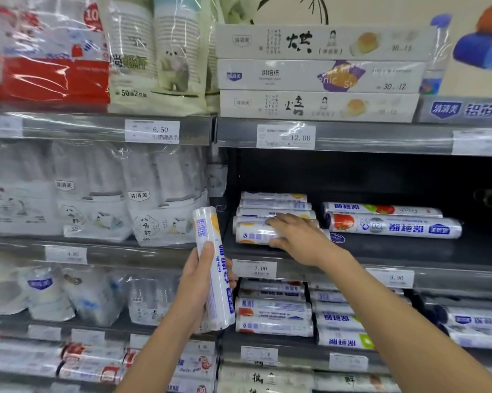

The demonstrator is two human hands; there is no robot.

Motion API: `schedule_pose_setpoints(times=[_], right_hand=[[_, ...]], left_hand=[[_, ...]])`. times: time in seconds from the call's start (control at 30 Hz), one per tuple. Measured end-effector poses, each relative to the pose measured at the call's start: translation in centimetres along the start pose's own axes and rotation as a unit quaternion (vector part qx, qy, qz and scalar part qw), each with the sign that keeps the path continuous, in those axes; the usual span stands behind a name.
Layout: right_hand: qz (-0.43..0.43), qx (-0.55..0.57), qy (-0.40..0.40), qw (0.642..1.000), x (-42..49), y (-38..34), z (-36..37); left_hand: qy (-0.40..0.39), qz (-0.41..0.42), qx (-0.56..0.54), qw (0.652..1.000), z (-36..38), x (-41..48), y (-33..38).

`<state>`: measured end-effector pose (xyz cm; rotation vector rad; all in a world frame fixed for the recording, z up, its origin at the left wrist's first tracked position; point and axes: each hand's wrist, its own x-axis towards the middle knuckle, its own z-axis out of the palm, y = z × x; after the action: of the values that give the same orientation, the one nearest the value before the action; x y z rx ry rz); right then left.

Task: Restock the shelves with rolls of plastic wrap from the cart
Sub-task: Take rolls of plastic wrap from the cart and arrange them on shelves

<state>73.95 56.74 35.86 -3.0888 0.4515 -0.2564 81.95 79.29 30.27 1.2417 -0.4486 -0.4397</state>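
Note:
My left hand [198, 282] grips a white roll of plastic wrap [214, 268] with blue print, held nearly upright in front of the shelf edge. My right hand [298, 236] reaches onto the dark middle shelf [381, 251] and curls over the front roll [253, 236] of a small stack of matching rolls [273, 207]. To the right of that stack lie two longer rolls with tomato pictures [392, 221]. The cart is out of view.
Price tags [254, 268] run along the shelf rails. Flat boxes of baking paper [318, 75] fill the shelf above. Bags of paper cups [159, 199] stand to the left. More rolls of wrap [276, 310] are stacked on the shelf below. The middle shelf's back and right side look dark.

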Motion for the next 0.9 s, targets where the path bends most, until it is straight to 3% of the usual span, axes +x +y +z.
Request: schedule_pose_setpoints(times=[0.3,0.43,0.5,0.53,0.63,0.83,0.9], right_hand=[[-0.006,0.007,0.016,1.000,1.5,0.9,0.9],[-0.017,0.044,0.128,0.991,0.9,0.3,1.3],[-0.034,0.127,0.194,0.972,-0.2,-0.9,1.0],[-0.040,0.193,0.194,0.961,-0.9,-1.7,0.7],[-0.057,0.319,0.089,0.942,-2.6,-4.0,-0.2],[-0.083,0.305,0.092,0.944,-3.5,-4.9,-0.5],[-0.087,0.303,0.100,0.944,-3.7,-4.5,-1.0]], left_hand=[[-0.010,-0.006,-0.002,1.000,0.4,0.4,-0.5],[-0.055,-0.012,0.003,0.998,0.4,0.5,-0.8],[-0.066,-0.009,-0.017,0.998,0.6,0.7,-0.8],[-0.067,-0.006,-0.032,0.997,0.8,0.8,-0.8],[-0.070,-0.001,-0.071,0.995,1.3,0.9,-0.5],[-0.100,-0.008,-0.081,0.992,2.6,0.5,0.0],[-0.098,0.028,-0.025,0.995,3.0,0.4,0.3]])
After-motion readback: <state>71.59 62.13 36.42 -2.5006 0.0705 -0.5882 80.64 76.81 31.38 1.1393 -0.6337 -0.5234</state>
